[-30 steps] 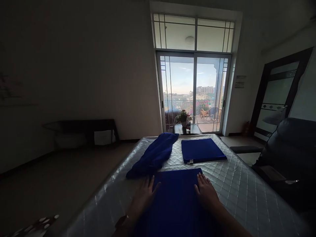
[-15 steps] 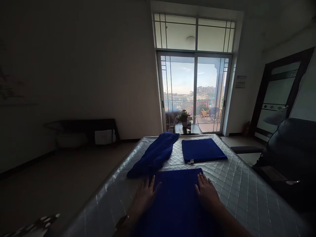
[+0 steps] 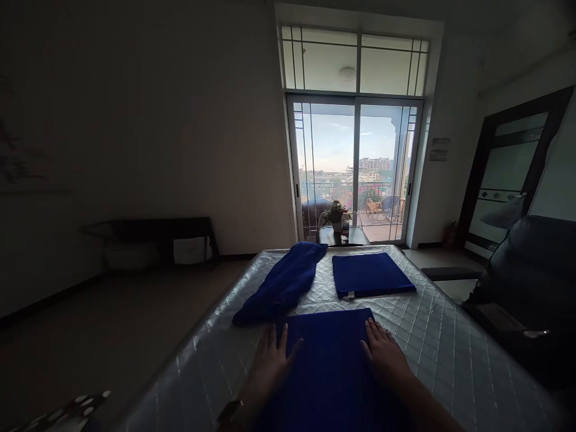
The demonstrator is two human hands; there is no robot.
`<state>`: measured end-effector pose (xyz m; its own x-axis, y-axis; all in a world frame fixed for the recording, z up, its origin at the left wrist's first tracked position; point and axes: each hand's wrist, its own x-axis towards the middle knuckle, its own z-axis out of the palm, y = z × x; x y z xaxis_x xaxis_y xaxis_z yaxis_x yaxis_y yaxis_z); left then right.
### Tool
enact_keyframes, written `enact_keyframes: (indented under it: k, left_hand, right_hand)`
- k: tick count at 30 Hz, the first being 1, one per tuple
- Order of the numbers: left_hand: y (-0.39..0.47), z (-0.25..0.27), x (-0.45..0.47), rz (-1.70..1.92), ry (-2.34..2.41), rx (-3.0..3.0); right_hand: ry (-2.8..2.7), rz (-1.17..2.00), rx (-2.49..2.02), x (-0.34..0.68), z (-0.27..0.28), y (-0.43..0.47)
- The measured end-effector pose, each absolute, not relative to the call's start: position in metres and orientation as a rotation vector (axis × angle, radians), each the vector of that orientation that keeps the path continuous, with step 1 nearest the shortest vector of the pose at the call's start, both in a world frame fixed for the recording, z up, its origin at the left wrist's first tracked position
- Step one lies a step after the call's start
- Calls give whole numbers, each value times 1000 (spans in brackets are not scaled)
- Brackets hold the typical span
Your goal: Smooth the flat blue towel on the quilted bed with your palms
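A folded dark blue cloth [image 3: 330, 366] lies flat in front of me on a table with a silvery quilted cover [image 3: 432, 336]. My left hand [image 3: 275, 360] rests along its left edge, fingers stretched forward and thumb out over the fabric. At the right edge, my right hand [image 3: 384, 351] lies flat with its fingers near the far corner. Farther off sits a second blue cloth [image 3: 373, 274], neatly folded, with a small white tag at its near edge. A loosely bunched blue cloth [image 3: 283, 282] stretches diagonally beyond my left hand.
A small dark table [image 3: 346, 236] with a potted plant [image 3: 335, 213] and a bottle [image 3: 344, 225] stands past the far edge, before glass sliding doors [image 3: 355, 162]. To the right is a black chair [image 3: 531, 288]. A low dark shelf [image 3: 157, 231] stands by the left wall.
Both hands and the cloth under them have shifted slightly to the right. The other two blue cloths stay where they were.
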<state>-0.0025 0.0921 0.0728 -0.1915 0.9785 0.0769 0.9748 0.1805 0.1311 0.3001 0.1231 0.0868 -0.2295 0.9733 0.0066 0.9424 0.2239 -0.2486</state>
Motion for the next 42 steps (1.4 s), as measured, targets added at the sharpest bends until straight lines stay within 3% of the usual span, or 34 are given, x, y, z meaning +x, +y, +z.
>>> enact_keyframes:
  k: [22,27,42]
  left_hand:
    - [100,77,-35,315,2386,1991]
    - [97,85,-34,274,2401,1971]
    - [92,85,-28,258,2336,1947]
  right_hand:
    - [-2215,207,-1977,319,120,108]
    - [-2140,283,-2152,330,121,112]
    - [-2171,474,-2092,361,110,129]
